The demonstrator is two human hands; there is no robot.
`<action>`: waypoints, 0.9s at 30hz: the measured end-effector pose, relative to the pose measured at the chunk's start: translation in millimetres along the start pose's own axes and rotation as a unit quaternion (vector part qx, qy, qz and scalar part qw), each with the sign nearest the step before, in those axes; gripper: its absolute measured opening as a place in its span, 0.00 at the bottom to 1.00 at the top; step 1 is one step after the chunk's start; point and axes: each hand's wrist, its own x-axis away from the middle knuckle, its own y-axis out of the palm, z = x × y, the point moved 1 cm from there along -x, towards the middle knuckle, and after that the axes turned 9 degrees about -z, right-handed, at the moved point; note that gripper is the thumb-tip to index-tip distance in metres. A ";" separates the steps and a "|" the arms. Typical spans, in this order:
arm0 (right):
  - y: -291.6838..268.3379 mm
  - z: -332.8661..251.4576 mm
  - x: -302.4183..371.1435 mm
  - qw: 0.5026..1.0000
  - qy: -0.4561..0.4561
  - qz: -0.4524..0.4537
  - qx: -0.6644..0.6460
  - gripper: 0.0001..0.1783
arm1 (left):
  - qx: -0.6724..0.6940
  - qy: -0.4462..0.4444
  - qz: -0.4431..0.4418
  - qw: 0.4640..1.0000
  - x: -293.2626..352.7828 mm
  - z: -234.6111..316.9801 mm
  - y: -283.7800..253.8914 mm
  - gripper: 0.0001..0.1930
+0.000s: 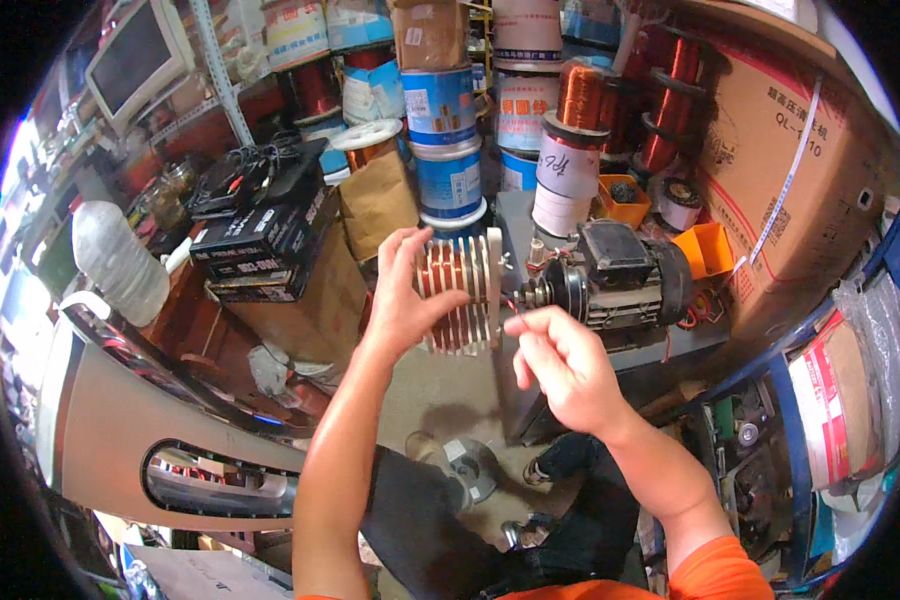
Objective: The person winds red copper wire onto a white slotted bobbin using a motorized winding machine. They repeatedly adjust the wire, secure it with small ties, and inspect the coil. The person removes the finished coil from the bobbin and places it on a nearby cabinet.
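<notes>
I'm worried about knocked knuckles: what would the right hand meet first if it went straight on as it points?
Probably the pale end plate of the coil former, up and left of the right hand; how their depths compare is unclear.

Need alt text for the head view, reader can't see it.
A person's left hand cups a pale, slatted cylindrical former wound with copper-coloured wire, while the right hand, fingers curled, is beside its pale end plate. A black-and-grey electric motor sits to the right; blue-and-white cylindrical drums stand behind.
</notes>
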 end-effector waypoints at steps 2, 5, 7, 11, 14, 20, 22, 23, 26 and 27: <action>12.2 -6.2 23.0 0.999 0.001 -0.029 0.026 0.10 | 0.012 -0.012 0.010 1.000 18.6 8.3 2.1 0.43; 38.2 -9.4 62.3 0.996 0.009 -0.049 0.076 0.11 | 0.001 0.006 0.020 1.000 42.3 13.5 3.9 0.39; 49.2 -5.5 81.6 0.992 -0.043 -0.047 0.110 0.14 | -0.042 0.038 0.019 0.998 53.2 15.6 6.7 0.37; 60.6 -7.4 111.9 0.993 -0.021 -0.037 0.108 0.19 | -0.026 0.068 0.037 0.997 61.7 12.3 12.1 0.34; 53.9 -19.5 118.9 0.998 -0.031 -0.022 0.059 0.18 | -0.025 0.078 0.052 0.995 67.1 13.6 13.9 0.32; 48.0 -53.5 111.1 0.994 -0.080 -0.033 0.072 0.17 | -0.048 0.098 0.059 0.992 70.7 14.2 15.8 0.29; 49.5 -55.4 111.6 0.994 -0.091 -0.028 0.058 0.17 | -0.053 0.106 0.070 0.990 71.2 12.6 18.5 0.27; 49.4 -56.6 112.8 0.994 -0.091 -0.024 0.050 0.17 | -0.054 0.113 0.080 0.989 71.2 14.5 18.2 0.27; 43.5 -62.8 116.9 0.996 -0.060 -0.037 0.046 0.17 | -0.052 0.115 0.081 0.989 73.9 13.5 20.5 0.26; 42.2 -64.4 117.6 0.996 -0.056 -0.046 0.047 0.17 | -0.051 0.116 0.080 0.989 74.1 14.0 20.0 0.25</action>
